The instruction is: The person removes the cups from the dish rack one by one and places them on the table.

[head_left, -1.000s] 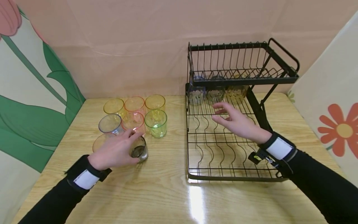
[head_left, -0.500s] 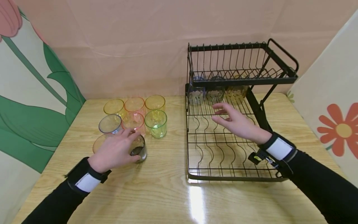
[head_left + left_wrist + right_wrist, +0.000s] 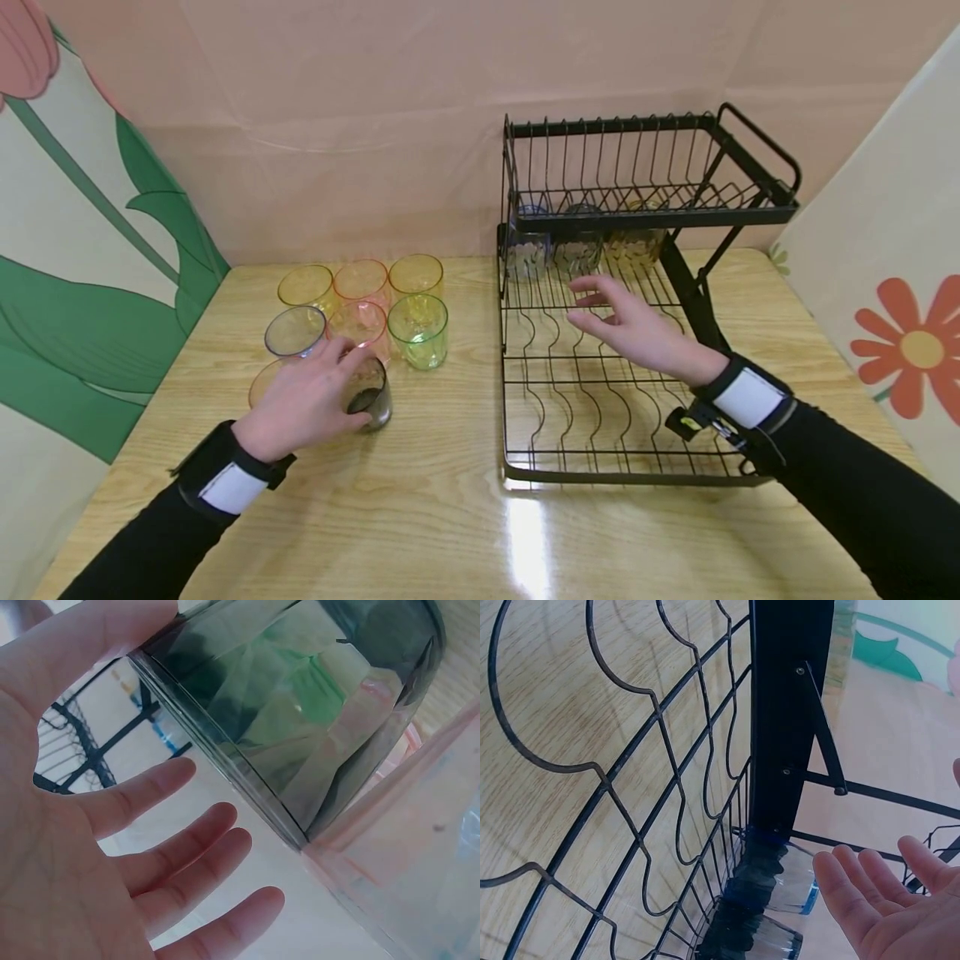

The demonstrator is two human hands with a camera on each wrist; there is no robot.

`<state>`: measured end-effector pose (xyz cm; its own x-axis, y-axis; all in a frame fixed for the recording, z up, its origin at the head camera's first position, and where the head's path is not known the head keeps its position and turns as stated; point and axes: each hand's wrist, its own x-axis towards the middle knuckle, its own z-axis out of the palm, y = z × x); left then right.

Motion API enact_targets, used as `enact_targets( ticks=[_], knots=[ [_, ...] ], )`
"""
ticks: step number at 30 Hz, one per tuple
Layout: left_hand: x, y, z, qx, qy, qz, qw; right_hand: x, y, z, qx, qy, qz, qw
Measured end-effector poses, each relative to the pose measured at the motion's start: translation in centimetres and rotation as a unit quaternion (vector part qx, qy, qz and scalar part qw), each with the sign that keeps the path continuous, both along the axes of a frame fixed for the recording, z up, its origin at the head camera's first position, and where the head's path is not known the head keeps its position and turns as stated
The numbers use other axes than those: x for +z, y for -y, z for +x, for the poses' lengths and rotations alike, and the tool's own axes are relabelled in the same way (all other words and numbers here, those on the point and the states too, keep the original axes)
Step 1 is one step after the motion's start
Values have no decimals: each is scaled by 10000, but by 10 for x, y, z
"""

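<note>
At the front of the group of tumblers, my left hand [image 3: 300,400] reaches over a dark grey glass [image 3: 378,400]. In the left wrist view the thumb [image 3: 90,645] lies at the rim of this glass, while the other fingers [image 3: 217,862] stay spread and loosely bent beside it. The grey glass stands next to a pinkish-orange glass [image 3: 420,840], partly hidden behind the hand in the head view. Over the lower tier of the black dish rack [image 3: 600,479], my right hand [image 3: 637,333] hovers with relaxed fingers and holds nothing.
Behind the left hand stand several coloured glasses, among them a green one [image 3: 417,333] and a blue-rimmed one [image 3: 295,333]. A blue glass [image 3: 528,250], a dark one [image 3: 579,250] and an amber one [image 3: 636,247] stand in the rack's back row, under the upper tier [image 3: 652,218].
The grey glass has shifted slightly left, toward the pinkish-orange one, and the left hand's fingers have changed position a little. My right hand has stayed in place.
</note>
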<state>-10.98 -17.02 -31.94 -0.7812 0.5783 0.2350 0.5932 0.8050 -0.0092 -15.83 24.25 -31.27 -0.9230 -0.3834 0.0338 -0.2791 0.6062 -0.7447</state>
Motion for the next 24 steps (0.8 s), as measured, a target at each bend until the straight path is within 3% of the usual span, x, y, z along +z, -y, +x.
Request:
enact_targets(
  ticks=[7,13,19,24],
  knots=[
    [0,0,-1,6,-56,-115,9999,-1,1,-2,-27,74,16,10000],
    [12,-7,-4,28,737,390,9965,-3,1,-12,-61,52,268,9996],
    [25,-26,-25,-362,981,963,9898,0,5,-43,-220,-252,1081,9936],
    [31,-43,-37,-392,1068,1082,9876,7,19,-80,-550,-482,1697,9828]
  ],
)
